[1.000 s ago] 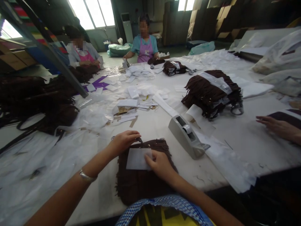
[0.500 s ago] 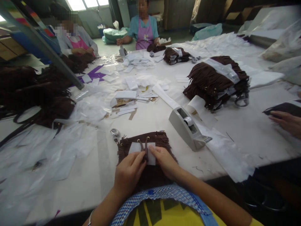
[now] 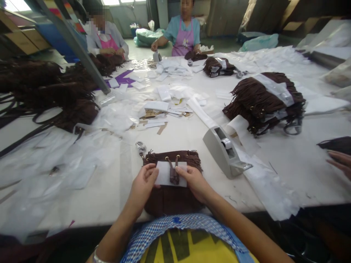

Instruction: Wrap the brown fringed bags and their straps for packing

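A dark brown fringed bag (image 3: 172,199) lies flat at the table's near edge, just in front of me. On its upper part sits a white paper piece (image 3: 165,174), with two brown cords (image 3: 173,173) from the eyelets laid over it. My left hand (image 3: 142,188) pinches the paper's left edge, fingers curled. At the paper's right edge my right hand (image 3: 195,183) presses down with its fingertips next to the cords. A metal clasp (image 3: 140,147) sticks out at the bag's top left corner.
A grey tape dispenser (image 3: 223,151) stands right of the bag on a long white strip. A pile of brown fringed bags (image 3: 264,100) lies beyond it, more at the left (image 3: 55,98). Loose white papers (image 3: 161,106) cover the middle. Another person's hand (image 3: 338,160) rests at right; two people sit at the far side.
My left hand came from the bag's top edge down to the paper's left side. The cords now lie over the paper. The view has tilted down.
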{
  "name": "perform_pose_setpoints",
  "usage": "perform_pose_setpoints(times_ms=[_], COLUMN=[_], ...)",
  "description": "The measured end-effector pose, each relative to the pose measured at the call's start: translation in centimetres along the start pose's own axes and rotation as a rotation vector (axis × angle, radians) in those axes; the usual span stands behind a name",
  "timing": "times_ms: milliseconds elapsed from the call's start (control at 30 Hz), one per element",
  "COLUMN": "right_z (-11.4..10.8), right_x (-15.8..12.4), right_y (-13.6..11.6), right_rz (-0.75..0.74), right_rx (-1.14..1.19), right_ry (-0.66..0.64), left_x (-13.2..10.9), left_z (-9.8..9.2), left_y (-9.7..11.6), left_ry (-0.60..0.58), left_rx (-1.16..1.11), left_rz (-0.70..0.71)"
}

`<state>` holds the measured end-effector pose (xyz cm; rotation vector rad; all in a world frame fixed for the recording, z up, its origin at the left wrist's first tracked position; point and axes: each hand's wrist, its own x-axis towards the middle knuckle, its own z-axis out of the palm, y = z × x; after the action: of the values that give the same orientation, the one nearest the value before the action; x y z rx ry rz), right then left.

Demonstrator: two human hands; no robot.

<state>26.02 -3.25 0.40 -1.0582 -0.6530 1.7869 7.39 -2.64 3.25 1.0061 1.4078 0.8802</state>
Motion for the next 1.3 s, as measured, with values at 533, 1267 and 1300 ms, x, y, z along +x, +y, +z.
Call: perform_pose_setpoints(times_ms=[533,1267,1300], right_z=[-1.1,1.7,1.8], right_x=[-0.8,-0.2,-0.2], right_y=[-0.2,0.1,0.1], right_rz=[-0.231,0.007,0.021], right_rx=[-0.612,-0.224,-0.189], right_ry=[0.098,-0.077,-0.086], left_x=[-0.6,-1.4,-1.3], left_z=[2.2,1.1,1.0], left_y=[-0.2,-0.9,-1.1], left_ry=[-0.06,0.17,0.178], left_rx=[0.222,0.42,0.417], left_rz=[0.159,0.36,0.382])
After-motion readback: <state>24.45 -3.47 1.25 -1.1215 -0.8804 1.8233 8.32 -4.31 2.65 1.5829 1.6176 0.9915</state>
